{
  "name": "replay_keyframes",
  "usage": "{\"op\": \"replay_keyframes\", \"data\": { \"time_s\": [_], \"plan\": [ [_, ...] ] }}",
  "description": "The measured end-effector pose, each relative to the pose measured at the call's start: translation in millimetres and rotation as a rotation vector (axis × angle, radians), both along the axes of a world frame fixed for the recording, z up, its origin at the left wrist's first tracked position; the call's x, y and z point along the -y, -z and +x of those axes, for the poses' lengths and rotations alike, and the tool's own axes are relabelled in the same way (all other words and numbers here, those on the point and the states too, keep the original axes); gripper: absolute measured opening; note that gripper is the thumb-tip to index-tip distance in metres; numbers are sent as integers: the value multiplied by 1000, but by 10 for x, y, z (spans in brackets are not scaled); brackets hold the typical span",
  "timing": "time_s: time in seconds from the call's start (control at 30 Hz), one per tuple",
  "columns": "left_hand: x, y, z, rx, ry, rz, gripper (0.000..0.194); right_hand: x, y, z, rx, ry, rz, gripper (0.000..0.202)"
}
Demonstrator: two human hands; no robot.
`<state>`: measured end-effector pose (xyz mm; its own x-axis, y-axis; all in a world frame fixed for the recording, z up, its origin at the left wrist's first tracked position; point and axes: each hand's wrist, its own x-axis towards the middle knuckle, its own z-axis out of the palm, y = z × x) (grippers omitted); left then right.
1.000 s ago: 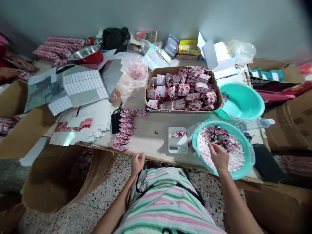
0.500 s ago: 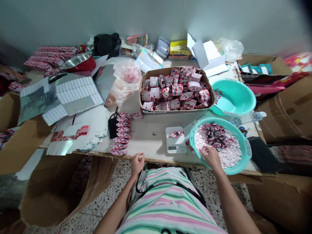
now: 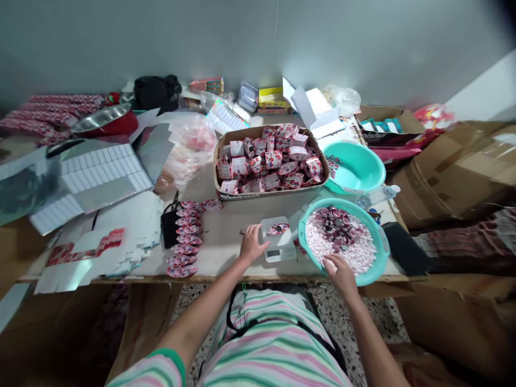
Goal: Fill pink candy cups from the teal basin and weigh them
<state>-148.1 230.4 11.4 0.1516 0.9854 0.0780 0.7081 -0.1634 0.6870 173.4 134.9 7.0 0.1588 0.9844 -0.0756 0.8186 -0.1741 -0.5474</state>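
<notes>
White scale (image 3: 285, 250) — left hand (image 3: 252, 244) now at its edge.

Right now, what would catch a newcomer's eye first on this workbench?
Probably the cardboard box in the middle, heaped with red-and-pink printed packets. To its right sit two turquoise basins; the nearer holds white pellets and a pile of dark round caps, with the right hand at its near edge.
</notes>
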Motion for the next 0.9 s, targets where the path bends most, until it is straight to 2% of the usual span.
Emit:
{"op": "replay_keyframes", "data": {
  "time_s": [0.13, 0.27, 0.4, 0.57, 0.7, 0.9],
  "plan": [
    [-231, 36, 329, -38, 105, 15, 64, 179, -33, 150, -84, 113, 34, 39],
    [-326, 83, 482, -78, 151, 12, 65, 116, -45, 368, -47, 159, 23, 40],
    [-339, 79, 516, -116, 126, 10, 65, -150, -13, 542, -19, 122, 28, 35],
    [-286, 40, 500, -163, 60, 3, 64, -426, 97, 584, 24, 14, -18, 28],
    [-246, 3, 475, -171, 3, 3, 62, -504, 190, 572, 109, 46, -70, 25],
    [-248, -43, 499, -158, -6, -16, 56, -528, 200, 623, 149, -23, -113, 25]
  ]
}}
